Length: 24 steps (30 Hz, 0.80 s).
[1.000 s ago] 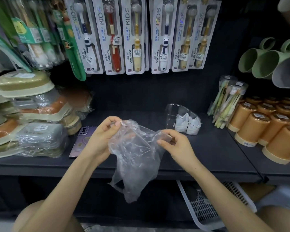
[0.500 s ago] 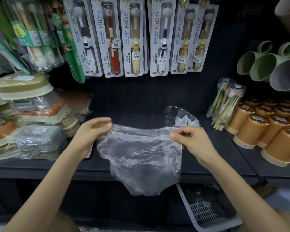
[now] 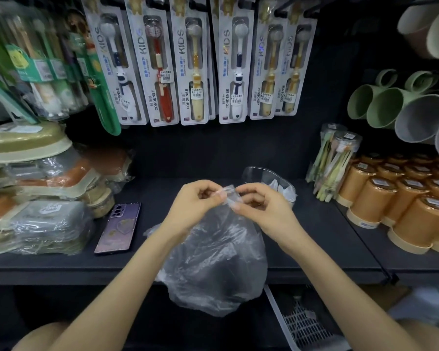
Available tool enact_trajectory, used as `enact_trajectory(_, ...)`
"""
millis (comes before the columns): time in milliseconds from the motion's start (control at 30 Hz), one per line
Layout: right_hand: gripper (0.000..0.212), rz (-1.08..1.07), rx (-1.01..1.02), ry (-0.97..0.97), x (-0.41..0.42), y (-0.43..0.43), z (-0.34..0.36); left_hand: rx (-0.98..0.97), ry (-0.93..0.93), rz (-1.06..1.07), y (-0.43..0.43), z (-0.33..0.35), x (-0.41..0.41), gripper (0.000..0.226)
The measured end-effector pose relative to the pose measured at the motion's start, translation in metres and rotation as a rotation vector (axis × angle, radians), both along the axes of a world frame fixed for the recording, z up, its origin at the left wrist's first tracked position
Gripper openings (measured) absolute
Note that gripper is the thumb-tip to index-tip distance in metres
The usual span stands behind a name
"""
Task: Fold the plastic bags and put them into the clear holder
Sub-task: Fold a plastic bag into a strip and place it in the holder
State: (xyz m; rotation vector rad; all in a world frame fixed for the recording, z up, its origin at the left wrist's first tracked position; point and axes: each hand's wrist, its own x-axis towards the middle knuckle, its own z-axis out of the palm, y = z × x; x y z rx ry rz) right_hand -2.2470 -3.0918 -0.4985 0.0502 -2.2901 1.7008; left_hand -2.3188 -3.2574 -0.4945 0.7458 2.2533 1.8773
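L hand (image 3: pixel 197 203) & R hand (image 3: pixel 260 207) close together, both pinching top edge of plastic bag (image 3: pixel 213 264); clear holder (image 3: pixel 269 182) just behind.

plastic bag (image 3: pixel 213 269): see-through, greyish sheen
clear holder (image 3: pixel 257 173): colourless; folded bags (image 3: pixel 287 193) inside, white
shelf (image 3: pixel 327 244): matte black
phone (image 3: pixel 118 228), left: purple, pale studded edge
tumblers (image 3: pixel 365 201), right: orange, cream bases
mugs (image 3: pixel 360 102), far right: pale green, some grey
toothbrush cards (image 3: pixel 185 97), far: white, blue "KIDS" lettering
basket (image 3: pixel 302 325), near right: white lattice

A purple phone (image 3: pixel 118 228) lies beside wrapped soap dishes (image 3: pixel 38 224).
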Motion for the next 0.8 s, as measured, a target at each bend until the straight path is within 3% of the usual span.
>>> enact_trajectory(100, 0.064, 0.027, 0.04, -0.079, 0.007, 0.011, -0.02, 0.116, -0.075, 0.008, -0.005, 0.001, -0.001, 0.013)
enact_trajectory(200, 0.077, 0.05, -0.007, -0.135, 0.017, 0.017, -0.046, 0.208, -0.133, 0.045, -0.016, 0.0, -0.006, 0.019)
enact_trajectory(400, 0.05, 0.095, -0.153, -0.092, 0.018, 0.014, -0.07, 0.383, -0.208, 0.17, -0.036, -0.006, -0.022, 0.022)
enact_trajectory(567, 0.043, 0.036, -0.166, -0.118, 0.015, 0.003, -0.081, 0.498, -0.276, 0.286, -0.05, -0.011, -0.036, 0.015)
enact_trajectory(733, 0.006, 0.006, -0.236, -0.161, 0.013, 0.007, -0.091, 0.551, -0.329, 0.346, -0.065, -0.019, -0.046, 0.017)
enact_trajectory(800, 0.002, -0.034, -0.275, -0.171, 0.01, 0.014, -0.091, 0.514, -0.357, 0.378, -0.069, -0.024, -0.052, 0.016)
